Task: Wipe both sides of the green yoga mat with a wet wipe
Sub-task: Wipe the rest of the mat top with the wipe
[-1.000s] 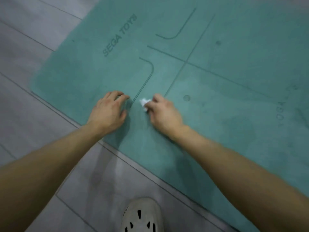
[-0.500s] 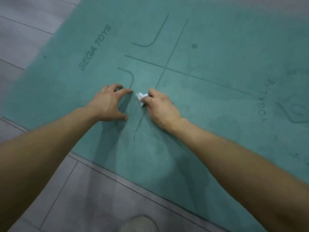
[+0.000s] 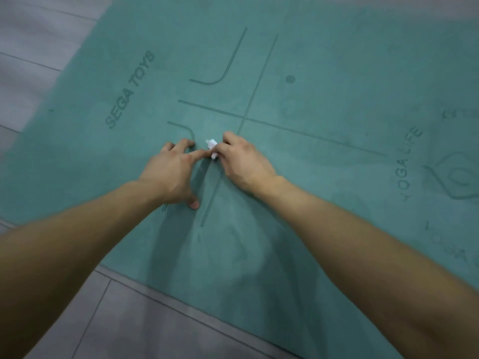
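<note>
The wide green yoga mat [image 3: 324, 208] lies flat on the pale grey tiled floor [image 3: 129, 330], printed side up. Both of the person's bare arms reach out over its near edge. The right hand [image 3: 243, 164] has its fingers curled tight around a small crumpled white wet wipe [image 3: 212, 145]. The wad pokes out past the fingertips on the thumb side and is pressed down on the mat. It sits just beside the curved dark printed guide line [image 3: 190, 129]. The left hand [image 3: 172, 174] is spread wide, its fingertips and thumb planted on the mat. Its index finger stretches right up to the wipe, though I cannot tell if it touches it.
</note>
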The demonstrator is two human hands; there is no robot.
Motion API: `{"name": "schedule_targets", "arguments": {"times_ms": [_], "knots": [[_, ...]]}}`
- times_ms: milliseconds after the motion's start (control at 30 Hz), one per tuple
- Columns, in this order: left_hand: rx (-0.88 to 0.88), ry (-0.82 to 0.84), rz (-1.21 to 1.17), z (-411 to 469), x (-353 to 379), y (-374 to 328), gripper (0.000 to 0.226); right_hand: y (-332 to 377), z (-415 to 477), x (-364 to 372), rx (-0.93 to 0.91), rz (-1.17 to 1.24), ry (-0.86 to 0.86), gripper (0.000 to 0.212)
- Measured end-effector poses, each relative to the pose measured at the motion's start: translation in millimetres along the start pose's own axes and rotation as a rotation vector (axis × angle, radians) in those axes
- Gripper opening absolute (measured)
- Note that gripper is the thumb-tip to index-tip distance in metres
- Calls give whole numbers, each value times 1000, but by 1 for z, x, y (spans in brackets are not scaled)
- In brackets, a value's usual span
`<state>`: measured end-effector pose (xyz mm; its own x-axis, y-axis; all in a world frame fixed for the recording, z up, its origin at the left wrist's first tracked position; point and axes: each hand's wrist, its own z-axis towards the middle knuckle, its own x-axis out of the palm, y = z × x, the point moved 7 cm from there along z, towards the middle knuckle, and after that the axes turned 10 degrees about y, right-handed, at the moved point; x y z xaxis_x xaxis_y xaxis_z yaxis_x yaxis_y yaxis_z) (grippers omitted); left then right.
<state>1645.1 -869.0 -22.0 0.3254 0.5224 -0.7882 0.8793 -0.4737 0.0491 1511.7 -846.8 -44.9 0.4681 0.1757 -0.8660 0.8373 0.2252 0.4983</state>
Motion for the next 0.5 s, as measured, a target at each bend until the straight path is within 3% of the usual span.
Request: {"name": "schedule_targets", "arguments": {"times_ms": [67,167,233,367,433,500], "knots": [[22,-8,-3,1,3,0,139,-45,9,-27,143,-75,-82,23],[29,-25,3,2,0,1,140,-102,9,-56,512,-39,-266,25],[29,-24,15,0,-2,0,140,-68,12,-40,465,10,-245,24],[39,-22,15,-4,0,-1,139,9,-20,9,30,9,30,28],[58,-18,17,-2,2,0,139,-28,-29,-14,130,-38,-30,28],[62,-29,26,0,3,2,139,-91,-41,-49,440,-46,-197,27]]}}
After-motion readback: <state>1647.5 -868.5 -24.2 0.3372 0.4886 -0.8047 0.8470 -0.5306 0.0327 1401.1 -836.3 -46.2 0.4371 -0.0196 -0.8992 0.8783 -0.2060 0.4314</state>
